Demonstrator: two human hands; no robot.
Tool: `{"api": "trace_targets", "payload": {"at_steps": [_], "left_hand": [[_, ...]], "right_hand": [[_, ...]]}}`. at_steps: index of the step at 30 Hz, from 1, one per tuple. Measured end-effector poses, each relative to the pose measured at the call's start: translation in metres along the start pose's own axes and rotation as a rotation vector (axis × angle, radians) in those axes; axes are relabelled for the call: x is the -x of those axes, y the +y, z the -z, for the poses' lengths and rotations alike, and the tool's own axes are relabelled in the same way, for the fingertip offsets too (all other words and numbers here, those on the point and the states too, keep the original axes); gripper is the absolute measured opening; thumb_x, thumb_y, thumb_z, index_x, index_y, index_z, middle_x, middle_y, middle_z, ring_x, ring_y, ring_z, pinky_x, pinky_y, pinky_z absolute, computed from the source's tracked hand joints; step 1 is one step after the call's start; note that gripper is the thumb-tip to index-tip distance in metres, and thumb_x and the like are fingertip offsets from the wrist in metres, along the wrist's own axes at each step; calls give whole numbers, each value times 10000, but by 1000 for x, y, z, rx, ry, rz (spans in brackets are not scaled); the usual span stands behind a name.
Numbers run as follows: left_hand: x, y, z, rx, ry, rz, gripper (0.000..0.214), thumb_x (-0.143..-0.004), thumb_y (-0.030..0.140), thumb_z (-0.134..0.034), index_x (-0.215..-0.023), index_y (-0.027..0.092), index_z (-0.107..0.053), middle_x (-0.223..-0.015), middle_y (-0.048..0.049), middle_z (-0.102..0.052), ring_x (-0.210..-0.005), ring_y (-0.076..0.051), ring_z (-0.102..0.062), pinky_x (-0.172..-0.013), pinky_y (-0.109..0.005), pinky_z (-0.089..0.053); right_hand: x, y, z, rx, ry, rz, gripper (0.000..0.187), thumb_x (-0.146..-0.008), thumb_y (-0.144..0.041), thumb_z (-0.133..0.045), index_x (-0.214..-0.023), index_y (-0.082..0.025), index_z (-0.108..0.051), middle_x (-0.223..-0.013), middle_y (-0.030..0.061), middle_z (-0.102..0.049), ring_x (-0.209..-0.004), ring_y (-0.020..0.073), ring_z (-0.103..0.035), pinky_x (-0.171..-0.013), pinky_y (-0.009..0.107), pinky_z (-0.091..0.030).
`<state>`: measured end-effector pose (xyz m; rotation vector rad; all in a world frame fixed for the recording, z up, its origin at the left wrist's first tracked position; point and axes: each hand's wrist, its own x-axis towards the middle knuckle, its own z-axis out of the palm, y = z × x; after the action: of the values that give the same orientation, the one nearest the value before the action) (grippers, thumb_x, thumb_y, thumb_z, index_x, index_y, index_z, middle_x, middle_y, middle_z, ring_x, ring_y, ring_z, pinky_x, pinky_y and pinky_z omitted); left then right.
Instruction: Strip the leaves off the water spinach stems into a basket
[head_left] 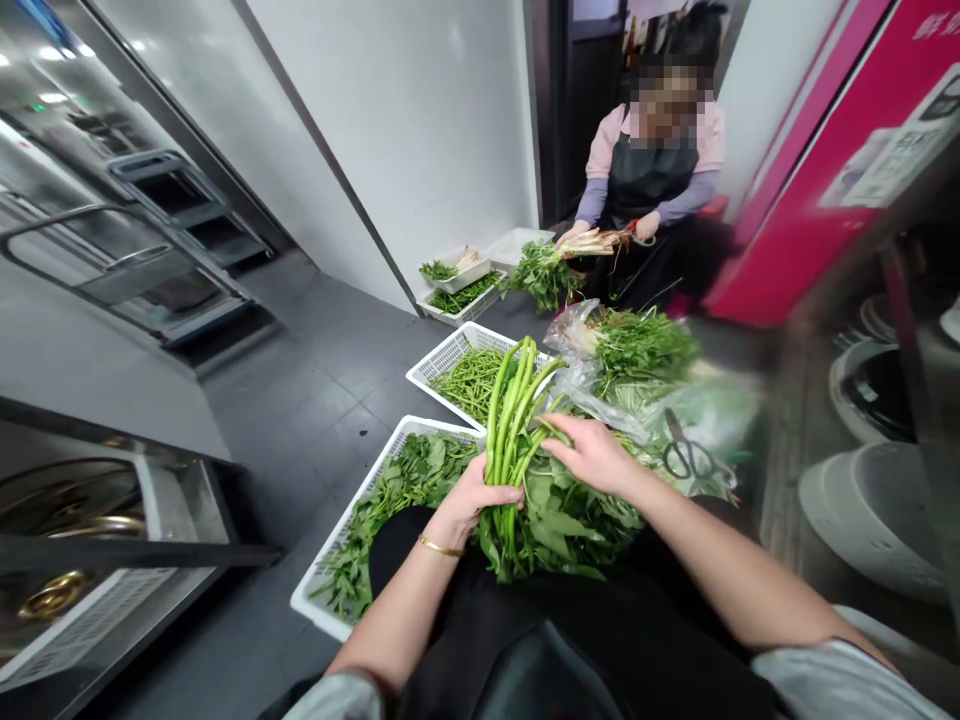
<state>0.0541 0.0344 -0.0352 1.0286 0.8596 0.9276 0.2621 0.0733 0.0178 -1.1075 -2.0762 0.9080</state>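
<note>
My left hand (476,500) grips a thick bunch of water spinach stems (506,440) low down, with the cut green stalks standing up and the leaves (555,525) hanging below, over my lap. My right hand (589,455) pinches a thin side stem at the top right of the bunch. Below my left wrist, a white plastic basket (360,530) holds loose leafy greens (409,500). A second white basket (450,360) beyond it holds short cut green stems (469,385).
Black-handled scissors (694,450) lie on a plastic bag past my right hand, beside more bundled greens (641,345). A seated co-worker (645,165) handles a bunch of greens by the far trays (457,285). Steel kitchen equipment stands at the left, and white tubs at the right.
</note>
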Motion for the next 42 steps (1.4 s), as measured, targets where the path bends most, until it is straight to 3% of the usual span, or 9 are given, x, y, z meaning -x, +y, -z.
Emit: {"api": "trace_targets", "payload": {"at_steps": [5, 11, 17, 19, 23, 26, 32, 36, 42], "left_hand": [[-1, 1, -5, -16, 143, -60, 341, -571, 225, -788, -801, 116, -561, -629, -6, -626, -527, -141, -587, -544, -265, -484], [1, -1, 2, 4, 98, -60, 394, -532, 219, -797, -834, 123, -564, -667, -6, -622, -547, -132, -574, -555, -266, -481], [16, -3, 22, 161, -49, -110, 288, -571, 256, -732, -761, 135, -552, -525, 19, -528, -468, -118, -510, -511, -268, -436], [16, -3, 22, 120, -58, -104, 287, -571, 265, -737, -753, 136, -556, -537, 8, -543, -476, -126, -520, -512, -273, -437], [13, 0, 17, 6, -112, -52, 319, -553, 281, -766, -752, 125, -573, -557, -7, -571, -481, -140, -536, -496, -276, -446], [13, 3, 15, -29, -142, -23, 343, -545, 275, -781, -763, 115, -570, -572, -11, -586, -478, -141, -544, -485, -273, -457], [21, -1, 17, -21, -31, -1, 442, -558, 246, -786, -893, 126, -524, -627, 11, -596, -499, -129, -561, -491, -252, -471], [23, -4, 15, -31, -31, -15, 457, -565, 263, -795, -897, 130, -510, -634, 7, -600, -515, -131, -572, -513, -256, -483], [10, -9, 7, -66, -68, -17, 529, -587, 258, -795, -1004, 133, -494, -709, 2, -602, -546, -134, -592, -536, -260, -492]], "right_hand": [[0, 0, -3, -45, 155, -178, 301, -884, -383, -460, -893, -162, -663, -810, 48, -675, -723, 174, -603, -675, 308, -462], [-4, 12, -16, 44, -329, 8, 176, -808, -330, -590, -748, -170, -634, -717, 8, -645, -661, 142, -570, -638, 257, -416], [-4, 48, 52, 73, 315, -287, 224, -854, -334, -495, -707, -183, -570, -505, -39, -496, -453, 110, -464, -490, 232, -354], [0, 36, 53, 64, 362, -215, 241, -878, -359, -463, -749, -187, -573, -524, -34, -520, -453, 109, -478, -487, 229, -369], [-5, -4, 8, 143, 39, 156, 192, -859, -336, -536, -842, -175, -639, -822, 59, -685, -707, 162, -619, -657, 276, -463], [-17, -7, -24, 45, -126, 130, 165, -815, -316, -597, -799, -167, -666, -778, 48, -695, -698, 157, -628, -674, 273, -467], [-27, 64, -23, -525, 304, -419, 343, -680, -509, -629, -723, -172, -574, -366, -87, -428, -320, 79, -384, -360, 201, -300], [-32, 86, 4, -503, 502, -470, 372, -662, -535, -629, -669, -186, -500, -365, -98, -401, -314, 57, -354, -346, 185, -263], [-32, 23, -8, -357, -270, -344, 386, -662, -441, -694, -898, -142, -627, -456, -77, -504, -360, 60, -394, -361, 183, -294]]}}
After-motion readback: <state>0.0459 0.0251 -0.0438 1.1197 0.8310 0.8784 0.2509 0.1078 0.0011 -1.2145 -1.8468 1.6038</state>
